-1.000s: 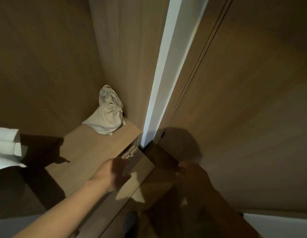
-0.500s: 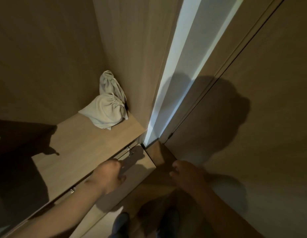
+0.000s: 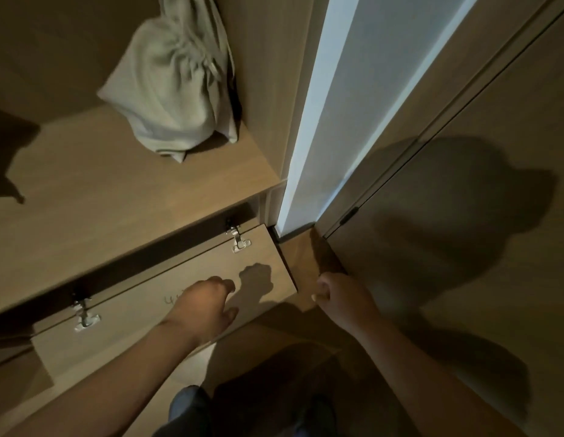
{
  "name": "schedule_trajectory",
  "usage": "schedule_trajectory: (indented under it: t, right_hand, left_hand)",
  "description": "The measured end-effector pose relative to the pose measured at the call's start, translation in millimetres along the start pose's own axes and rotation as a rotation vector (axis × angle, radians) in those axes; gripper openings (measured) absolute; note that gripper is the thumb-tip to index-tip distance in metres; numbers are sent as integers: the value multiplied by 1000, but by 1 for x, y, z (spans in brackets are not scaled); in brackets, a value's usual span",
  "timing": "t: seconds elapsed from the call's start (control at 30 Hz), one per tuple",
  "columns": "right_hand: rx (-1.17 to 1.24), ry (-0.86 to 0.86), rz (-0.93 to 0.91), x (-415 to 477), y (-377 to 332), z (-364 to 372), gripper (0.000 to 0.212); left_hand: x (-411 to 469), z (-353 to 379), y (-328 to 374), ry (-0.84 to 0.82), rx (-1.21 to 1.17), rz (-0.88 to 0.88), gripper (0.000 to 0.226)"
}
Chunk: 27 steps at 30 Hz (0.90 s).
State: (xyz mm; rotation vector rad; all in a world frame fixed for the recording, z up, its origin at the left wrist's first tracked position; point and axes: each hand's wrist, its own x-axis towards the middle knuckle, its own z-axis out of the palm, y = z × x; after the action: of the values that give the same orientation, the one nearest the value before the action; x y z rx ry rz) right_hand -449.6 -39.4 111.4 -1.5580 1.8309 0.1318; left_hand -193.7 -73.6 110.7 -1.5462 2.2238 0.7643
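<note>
Hanging open below a light wooden shelf (image 3: 117,200), the hinged wooden flap panel (image 3: 132,323) is overlapped by the left hand (image 3: 202,310), fingers curled; a hold on its front edge cannot be confirmed. The right hand (image 3: 340,298) is recorded curled, with nothing held, beside a tall brown wooden door (image 3: 463,279). A pale cloth drawstring bag (image 3: 170,83) is noted on the shelf.

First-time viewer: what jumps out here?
The pale cloth drawstring bag slumped in the back right corner of the shelf stands out most. Below it, a hinged flap door stands open with the left hand over it; the right hand is just past its right edge.
</note>
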Motion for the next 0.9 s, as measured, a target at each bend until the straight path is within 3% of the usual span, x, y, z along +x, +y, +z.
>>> schedule_trajectory:
  t: [0.33, 0.57, 0.9]
  right_hand:
    - [-38, -76, -45, 149, 77, 159, 29]
    - [-120, 41, -28, 204, 102, 201, 40]
    - [25, -46, 34, 212, 139, 241, 57]
  left_hand:
    - [105, 173, -52, 75, 67, 86, 46]
    - [155, 201, -70, 158, 294, 145, 51]
    - [172, 235, -72, 225, 163, 151, 51]
